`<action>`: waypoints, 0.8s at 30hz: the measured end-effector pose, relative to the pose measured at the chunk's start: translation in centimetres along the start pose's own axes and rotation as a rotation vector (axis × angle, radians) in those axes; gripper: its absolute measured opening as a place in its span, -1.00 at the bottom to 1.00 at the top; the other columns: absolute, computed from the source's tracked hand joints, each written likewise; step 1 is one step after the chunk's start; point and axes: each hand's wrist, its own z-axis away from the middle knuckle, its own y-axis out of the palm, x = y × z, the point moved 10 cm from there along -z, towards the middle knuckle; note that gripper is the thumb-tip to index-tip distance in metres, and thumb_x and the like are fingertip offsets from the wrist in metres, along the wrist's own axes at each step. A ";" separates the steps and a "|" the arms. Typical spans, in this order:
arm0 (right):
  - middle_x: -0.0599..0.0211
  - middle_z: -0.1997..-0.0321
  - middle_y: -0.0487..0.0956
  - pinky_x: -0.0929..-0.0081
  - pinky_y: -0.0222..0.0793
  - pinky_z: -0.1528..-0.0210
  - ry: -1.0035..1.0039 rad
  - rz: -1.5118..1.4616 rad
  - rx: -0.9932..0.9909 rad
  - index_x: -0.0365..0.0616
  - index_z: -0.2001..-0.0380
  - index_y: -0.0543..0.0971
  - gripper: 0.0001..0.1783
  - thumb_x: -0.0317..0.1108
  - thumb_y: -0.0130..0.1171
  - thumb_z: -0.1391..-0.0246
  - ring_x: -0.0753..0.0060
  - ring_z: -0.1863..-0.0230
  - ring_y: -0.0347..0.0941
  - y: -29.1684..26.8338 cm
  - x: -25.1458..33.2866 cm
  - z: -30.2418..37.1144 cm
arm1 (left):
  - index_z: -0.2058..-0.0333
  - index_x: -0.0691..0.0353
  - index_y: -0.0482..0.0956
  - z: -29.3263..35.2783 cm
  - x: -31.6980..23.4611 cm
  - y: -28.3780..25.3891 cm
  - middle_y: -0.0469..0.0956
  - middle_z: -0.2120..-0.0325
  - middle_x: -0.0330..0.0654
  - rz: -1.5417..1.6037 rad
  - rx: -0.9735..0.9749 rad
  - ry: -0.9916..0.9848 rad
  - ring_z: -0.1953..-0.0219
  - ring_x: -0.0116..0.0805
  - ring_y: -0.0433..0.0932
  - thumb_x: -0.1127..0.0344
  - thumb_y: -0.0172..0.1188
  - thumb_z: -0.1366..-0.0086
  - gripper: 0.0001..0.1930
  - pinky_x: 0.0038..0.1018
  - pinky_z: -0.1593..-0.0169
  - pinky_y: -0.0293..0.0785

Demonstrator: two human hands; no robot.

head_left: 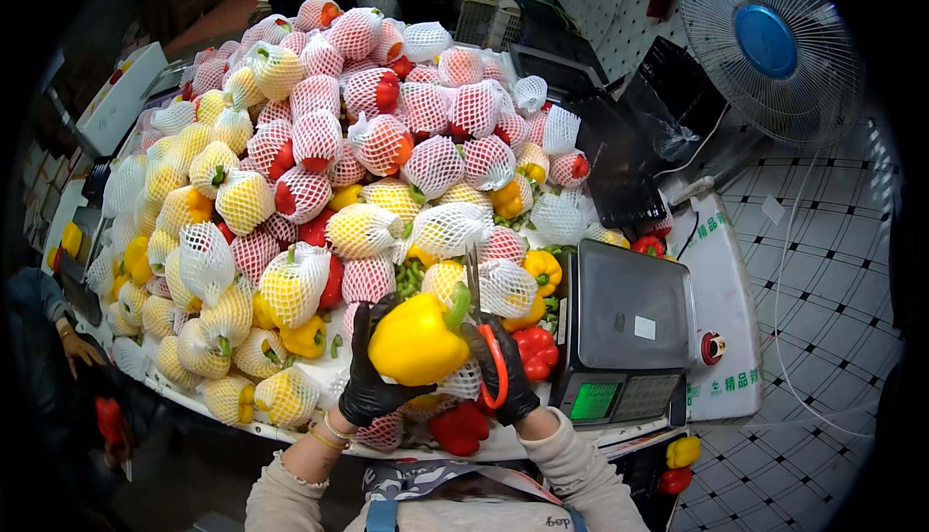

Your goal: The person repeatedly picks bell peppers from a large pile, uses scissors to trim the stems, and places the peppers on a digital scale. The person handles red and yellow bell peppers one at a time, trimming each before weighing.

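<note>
Yellow pepper point(418, 340) in left hand point(373, 377), scissors point(484, 338) in right hand point(508, 372)

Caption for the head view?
Gloved left hand holds a yellow bell pepper; right hand holds red-handled scissors at its stem.

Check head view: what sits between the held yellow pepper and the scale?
Head view: the right hand with red-handled scissors, then a bare red pepper beside the scale. Left hand holds the yellow pepper.
</note>
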 end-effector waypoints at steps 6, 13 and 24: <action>0.19 0.07 0.45 0.55 0.31 0.11 -0.048 0.208 -0.075 -0.29 -0.06 0.26 -0.46 -0.45 0.16 0.01 0.51 0.10 0.36 -1.1 0.3 0.2 | -0.16 0.18 0.07 5.0 6.3 -1.0 0.27 -0.07 -0.09 1.034 -0.403 -0.636 -0.12 -0.13 0.26 -0.05 0.14 -0.10 -0.26 -0.24 -0.19 0.15; 0.14 0.22 0.41 0.42 0.32 0.18 -0.128 0.439 0.119 -0.30 0.02 0.32 -0.24 -0.19 0.41 0.29 0.28 0.23 0.38 -0.2 3.8 -0.7 | -0.16 0.15 0.07 4.4 5.4 -4.9 0.23 -0.09 -0.14 0.728 -0.388 -0.522 -0.12 -0.14 0.25 0.05 0.19 -0.07 -0.26 -0.24 -0.18 0.15; 0.06 0.17 0.49 0.40 0.39 0.19 -0.030 0.379 0.272 -0.24 0.06 0.39 -0.30 -0.12 0.38 0.29 0.15 0.21 0.48 1.8 4.0 0.5 | -0.17 0.26 -0.07 1.3 1.3 -4.2 0.14 -0.11 -0.03 0.088 -0.187 -0.240 -0.13 -0.16 0.23 0.18 0.43 0.25 0.05 -0.29 -0.19 0.12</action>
